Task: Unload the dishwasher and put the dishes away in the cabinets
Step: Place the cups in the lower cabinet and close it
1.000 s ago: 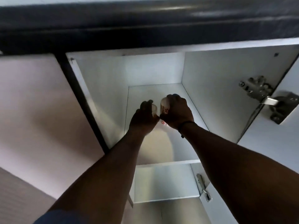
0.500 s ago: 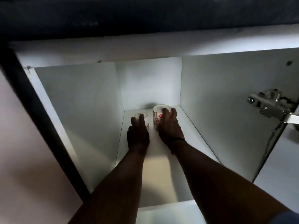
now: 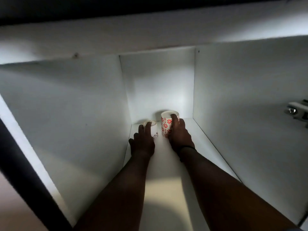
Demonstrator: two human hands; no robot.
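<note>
Head | left hand (image 3: 143,140) grips small cup (image 3: 152,129) | right hand (image 3: 179,134) grips cylindrical floral cup (image 3: 165,125)

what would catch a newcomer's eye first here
The red-flowered cup at the back of the white cabinet shelf, gripped by the right hand. Just left of it, the left hand holds a shorter cup. Both stand near the lit back wall.

both forearms were bare, with no sleeves over them. the right wrist wore a thin black band (image 3: 187,148). a bit of blue-grey cloth (image 3: 298,229) showed at the bottom right corner, by the right arm.
</note>
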